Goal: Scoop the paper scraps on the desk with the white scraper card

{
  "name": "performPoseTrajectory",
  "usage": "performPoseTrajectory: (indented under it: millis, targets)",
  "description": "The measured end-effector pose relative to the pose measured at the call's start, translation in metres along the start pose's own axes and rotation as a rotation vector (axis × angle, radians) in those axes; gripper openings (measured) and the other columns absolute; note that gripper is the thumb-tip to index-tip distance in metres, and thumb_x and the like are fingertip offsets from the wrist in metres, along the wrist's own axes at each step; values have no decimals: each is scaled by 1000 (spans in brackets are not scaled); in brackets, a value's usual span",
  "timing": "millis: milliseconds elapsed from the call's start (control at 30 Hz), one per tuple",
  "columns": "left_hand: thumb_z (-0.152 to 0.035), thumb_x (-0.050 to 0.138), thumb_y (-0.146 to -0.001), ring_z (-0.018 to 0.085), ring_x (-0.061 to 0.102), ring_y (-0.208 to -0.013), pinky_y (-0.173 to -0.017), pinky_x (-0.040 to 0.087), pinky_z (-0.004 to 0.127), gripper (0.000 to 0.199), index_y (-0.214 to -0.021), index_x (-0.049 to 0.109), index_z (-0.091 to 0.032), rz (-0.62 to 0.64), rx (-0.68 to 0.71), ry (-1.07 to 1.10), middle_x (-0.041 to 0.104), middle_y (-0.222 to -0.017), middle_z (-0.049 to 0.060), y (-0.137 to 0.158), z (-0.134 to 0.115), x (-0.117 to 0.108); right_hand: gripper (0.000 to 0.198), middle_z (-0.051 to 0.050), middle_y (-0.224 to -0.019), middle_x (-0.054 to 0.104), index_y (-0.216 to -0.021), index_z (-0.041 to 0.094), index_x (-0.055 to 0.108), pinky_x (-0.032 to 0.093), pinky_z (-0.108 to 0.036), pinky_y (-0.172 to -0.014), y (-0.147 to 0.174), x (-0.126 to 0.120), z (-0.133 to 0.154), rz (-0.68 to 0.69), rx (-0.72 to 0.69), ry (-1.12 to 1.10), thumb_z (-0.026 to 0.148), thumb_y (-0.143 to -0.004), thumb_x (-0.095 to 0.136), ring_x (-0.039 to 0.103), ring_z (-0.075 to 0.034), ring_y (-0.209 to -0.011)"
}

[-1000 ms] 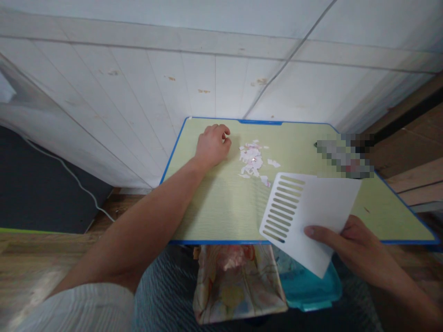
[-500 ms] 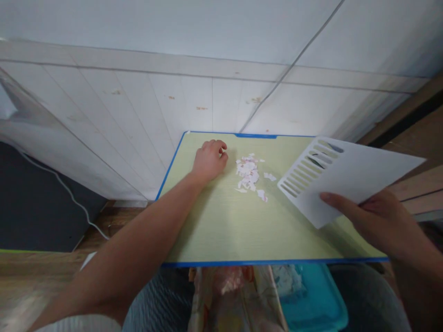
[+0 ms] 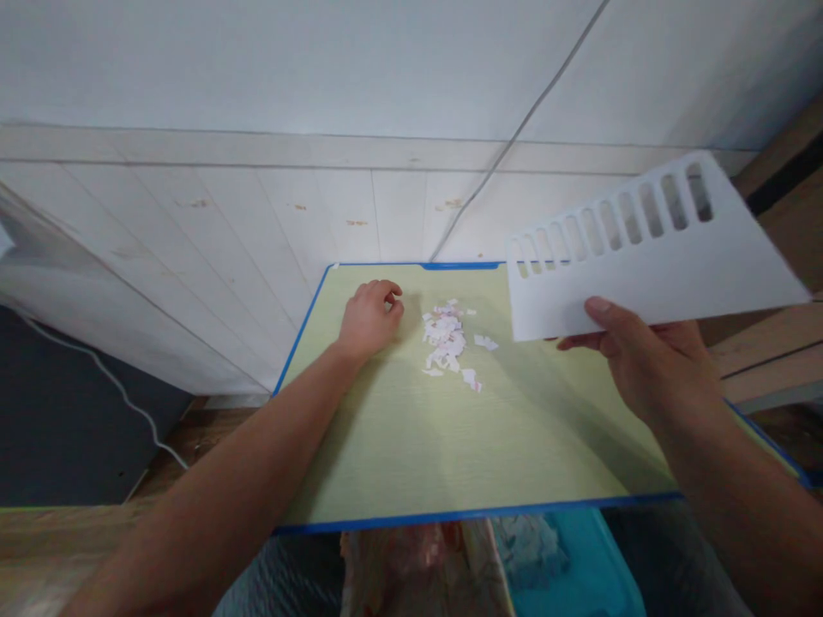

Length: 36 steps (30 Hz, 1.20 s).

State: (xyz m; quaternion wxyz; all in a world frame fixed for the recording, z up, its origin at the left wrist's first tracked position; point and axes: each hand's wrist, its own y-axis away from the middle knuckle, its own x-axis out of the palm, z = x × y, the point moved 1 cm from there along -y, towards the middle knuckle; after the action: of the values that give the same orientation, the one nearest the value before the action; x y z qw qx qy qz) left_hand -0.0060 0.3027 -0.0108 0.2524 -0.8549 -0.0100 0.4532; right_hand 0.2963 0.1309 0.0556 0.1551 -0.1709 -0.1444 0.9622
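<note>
Your right hand [image 3: 662,364] grips the slotted panel [image 3: 649,272], now turned slots toward twelve o'clock, clear of the scraps [image 3: 445,334]; your left hand [image 3: 371,317], at their nine, curls loosely, seemingly empty.

Soft, cool, muted light covers your pale green tabletop [image 3: 411,463], growing dim beneath its front edge. Faint, soft-edged shadows fall beside your left hand [image 3: 369,319] and below the white slotted sheet [image 3: 681,274]. Wide-angle distortion slants the wall planks [image 3: 225,231]; the paper scraps [image 3: 445,334] lack crisp detail.
</note>
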Motion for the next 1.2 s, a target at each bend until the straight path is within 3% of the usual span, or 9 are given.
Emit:
performPoseTrajectory:
  millis: [67,133,200,333,633,800,1000,1100,1200]
  targets:
    - [-20,61,-94,32,73,-114,-110,56,49,20,-108,75,-21,-20,-2,19,81,-108,11,0,1,-2,46,-6,-69,77,-77,24,77,66,-41,-61,-4,3,2,77,-13,21,65,-99,76,74,-26,-64]
    - [-22,60,-94,31,74,-113,-111,56,49,21,-109,76,-21,-36,7,25,81,-108,11,-1,1,-3,53,-6,-61,73,-66,24,73,63,-38,-57,-14,8,1,156,-19,92,65,-99,77,70,-22,-55]
    - [-22,60,-94,31,74,-112,-111,56,48,21,-108,76,-21,-44,11,13,82,-108,10,-1,1,-4,46,-7,-67,78,-72,25,75,64,-38,-58,-28,15,-6,132,-33,49,65,-94,81,73,-23,-57]
    - [-22,60,-93,31,74,-112,-110,57,48,19,-106,75,-23,-33,-10,-19,82,-107,9,-3,2,-3,29,-9,-64,78,-72,21,73,63,-34,-55,-56,30,-29,155,75,56,45,-85,83,72,-22,-52]
    - [-28,64,-93,30,74,-107,-106,60,48,16,-102,76,-26,16,-5,31,82,-107,8,-6,3,-3,35,-8,-64,77,-56,30,67,67,-38,-62,-57,31,-50,320,41,114,40,-87,77,75,-26,-64]
    - [-30,67,-94,28,74,-104,-103,62,45,16,-105,78,-27,21,-33,67,80,-107,7,-4,1,-3,37,-3,-66,77,-61,30,74,67,-39,-73,-52,24,-57,242,0,92,47,-94,76,75,-25,-67]
    - [-29,67,-95,27,74,-104,-104,62,45,16,-106,79,-27,30,-43,79,80,-108,6,0,-5,-5,51,-4,-66,77,-55,31,72,67,-42,-75,-54,20,-50,356,39,150,62,-95,76,75,-27,-69]
    - [-29,67,-95,28,74,-105,-104,62,45,16,-106,79,-28,38,-50,73,81,-109,6,0,-6,-6,56,-4,-65,77,-56,31,72,67,-44,-80,-55,16,-50,278,21,168,72,-95,76,75,-28,-70]
    - [-28,67,-95,28,74,-105,-105,62,46,16,-105,79,-27,36,-50,64,80,-108,6,0,-6,-6,54,-5,-66,77,-57,32,72,67,-46,-83,-53,15,-52,255,7,180,69,-97,75,74,-28,-70]
